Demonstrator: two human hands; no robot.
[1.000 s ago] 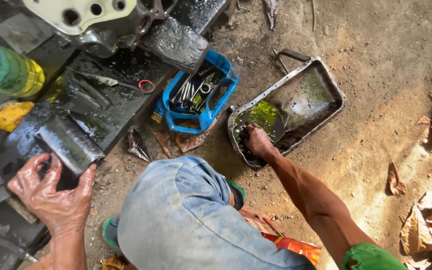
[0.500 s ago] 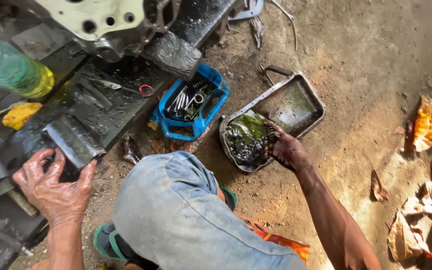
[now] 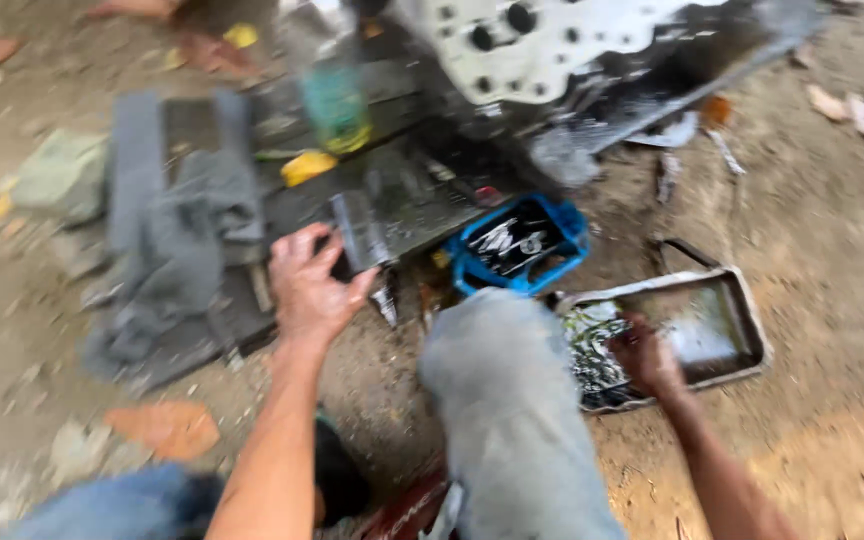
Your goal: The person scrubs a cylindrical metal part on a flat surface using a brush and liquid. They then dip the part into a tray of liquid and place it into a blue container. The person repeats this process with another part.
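The picture is blurred by motion. My left hand (image 3: 310, 285) grips a dark grey oily metal part (image 3: 360, 232) over the dark boards. My right hand (image 3: 644, 357) reaches into a shallow metal tray (image 3: 742, 330) on the dirt and rests on a greasy dark-green mass (image 3: 586, 345) in its left end; whether the fingers hold any of it is unclear. My bent knee in blue jeans (image 3: 507, 400) lies between the two arms.
A blue plastic tub (image 3: 518, 246) of metal tools sits above my knee. A white engine block (image 3: 562, 45) stands at the top. A green bottle (image 3: 335, 100), a yellow piece (image 3: 308, 166) and grey rags (image 3: 177, 240) lie on the left.
The view has swung left, so everything sits further right in the picture. My left hand still holds the metal part. My right hand stays in the tray.
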